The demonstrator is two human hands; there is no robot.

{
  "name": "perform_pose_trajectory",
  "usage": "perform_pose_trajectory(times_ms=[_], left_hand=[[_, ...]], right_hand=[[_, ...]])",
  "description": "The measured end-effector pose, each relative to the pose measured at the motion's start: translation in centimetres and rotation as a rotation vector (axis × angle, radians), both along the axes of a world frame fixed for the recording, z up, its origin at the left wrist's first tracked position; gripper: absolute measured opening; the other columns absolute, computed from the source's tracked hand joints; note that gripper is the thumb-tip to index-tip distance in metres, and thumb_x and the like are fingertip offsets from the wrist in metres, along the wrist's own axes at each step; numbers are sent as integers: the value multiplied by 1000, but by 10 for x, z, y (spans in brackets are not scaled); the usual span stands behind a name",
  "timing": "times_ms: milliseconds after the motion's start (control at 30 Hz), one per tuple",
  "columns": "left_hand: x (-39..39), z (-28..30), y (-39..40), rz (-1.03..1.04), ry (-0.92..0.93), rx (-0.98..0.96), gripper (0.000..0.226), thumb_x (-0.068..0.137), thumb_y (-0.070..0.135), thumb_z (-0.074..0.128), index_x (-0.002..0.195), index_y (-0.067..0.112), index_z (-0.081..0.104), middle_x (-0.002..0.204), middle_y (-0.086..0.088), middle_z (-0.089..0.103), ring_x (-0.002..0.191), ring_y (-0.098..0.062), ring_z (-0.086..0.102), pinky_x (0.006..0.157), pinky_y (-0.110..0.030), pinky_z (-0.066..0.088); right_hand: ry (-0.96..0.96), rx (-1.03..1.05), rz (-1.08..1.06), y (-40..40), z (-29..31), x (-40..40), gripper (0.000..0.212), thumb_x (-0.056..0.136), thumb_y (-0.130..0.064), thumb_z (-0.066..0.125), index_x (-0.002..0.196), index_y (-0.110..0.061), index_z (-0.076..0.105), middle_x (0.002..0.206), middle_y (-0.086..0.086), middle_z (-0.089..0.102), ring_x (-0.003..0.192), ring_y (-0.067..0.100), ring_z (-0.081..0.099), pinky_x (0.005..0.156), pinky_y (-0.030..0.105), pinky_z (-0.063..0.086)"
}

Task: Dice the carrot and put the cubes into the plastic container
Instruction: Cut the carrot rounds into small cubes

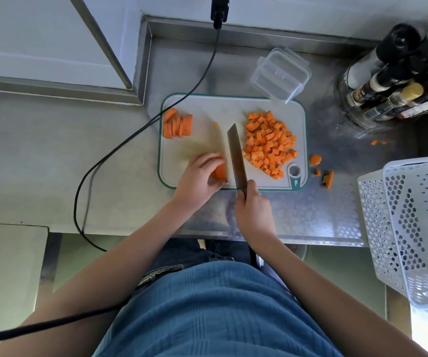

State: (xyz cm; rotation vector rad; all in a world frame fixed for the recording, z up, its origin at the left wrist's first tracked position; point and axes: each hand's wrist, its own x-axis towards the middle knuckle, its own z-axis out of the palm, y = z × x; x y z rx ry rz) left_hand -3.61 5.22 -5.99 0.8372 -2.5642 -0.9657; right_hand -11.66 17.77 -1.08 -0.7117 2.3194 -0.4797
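A white cutting board [207,109] with a green rim lies on the steel counter. My left hand [198,180] holds a carrot piece [220,172] at the board's near edge. My right hand [253,211] grips the handle of a knife [236,155], its blade resting on the board just right of that piece. A pile of carrot cubes [269,141] covers the board's right half. A row of carrot slices [178,123] sits at the far left corner. The clear plastic container [280,74] stands beyond the board's far right corner.
Carrot scraps [322,170] lie on the counter right of the board. White perforated baskets [414,222] stand at the right edge. A holder of bottles [393,83] is at the far right. A black cable [120,148] crosses the counter on the left.
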Motion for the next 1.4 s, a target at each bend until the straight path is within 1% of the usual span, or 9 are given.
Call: perform_pose_trajectory(times_ms=[267, 400, 533, 867, 1033, 1100, 1200, 1300, 1400], left_hand=[[-22, 24, -37, 184, 175, 16, 41, 75, 9, 75, 113, 3, 61, 105, -10, 64, 97, -19, 57, 89, -22, 42], [-45, 21, -94, 38, -197, -309, 36, 75, 9, 66, 111, 7, 63, 108, -12, 65, 107, -34, 51, 90, -40, 39], [-60, 24, -118, -139, -575, -470, 30, 77, 9, 60, 107, 7, 62, 109, -11, 61, 115, -31, 42, 94, -40, 32], [-61, 36, -129, -163, -727, -299, 43, 77, 21, 71, 117, 11, 59, 116, -13, 57, 109, -32, 52, 89, -37, 39], [-58, 48, -125, -166, -657, -235, 54, 73, 31, 78, 118, 8, 58, 120, -13, 55, 113, -31, 49, 91, -38, 39], [-46, 51, -109, -107, -427, -243, 42, 79, 26, 72, 113, 6, 59, 117, -12, 57, 111, -31, 51, 88, -39, 42], [-15, 39, -65, 96, -101, -134, 12, 86, 15, 62, 91, 4, 61, 91, -12, 62, 79, -24, 59, 68, -35, 46], [3, 15, -30, 186, -214, 170, 22, 95, 17, 51, 78, 3, 54, 70, -11, 56, 67, -29, 56, 59, -34, 39], [2, 3, -13, 110, -341, 131, 37, 100, 30, 30, 77, 9, 50, 74, -10, 53, 76, -33, 54, 65, -37, 38]], right_hand=[[-5, -31, -28, 7, 1, -6, 8, 101, -16, 35, 93, -13, 35, 65, 4, 50, 60, 27, 51, 49, 31, 35], [-26, -17, -29, 7, 0, -9, 8, 100, -15, 36, 93, -12, 36, 68, 6, 51, 63, 27, 51, 49, 31, 34], [-46, -13, -20, 7, -1, -10, 8, 100, -16, 36, 93, -13, 36, 66, 3, 49, 60, 23, 48, 45, 28, 27], [-62, -8, -33, 3, -1, -11, 7, 101, -17, 35, 96, -13, 39, 73, 8, 54, 63, 23, 51, 46, 28, 32], [-55, -17, -26, -1, 2, -9, 7, 101, -18, 36, 96, -14, 39, 73, 8, 55, 63, 26, 54, 49, 30, 36], [-40, -34, -18, -3, 5, -6, 8, 101, -19, 35, 95, -15, 37, 70, 5, 53, 61, 26, 52, 49, 28, 34], [-4, -68, 2, -7, 9, -1, 11, 103, -21, 34, 93, -16, 34, 64, 1, 48, 58, 25, 49, 46, 28, 30], [33, -91, 28, -13, 12, 5, 14, 103, -23, 32, 92, -15, 31, 59, 1, 43, 57, 29, 45, 45, 31, 27], [57, -66, 65, -21, 10, 10, 12, 104, -21, 30, 93, -16, 28, 66, 7, 47, 62, 32, 48, 54, 34, 36]])
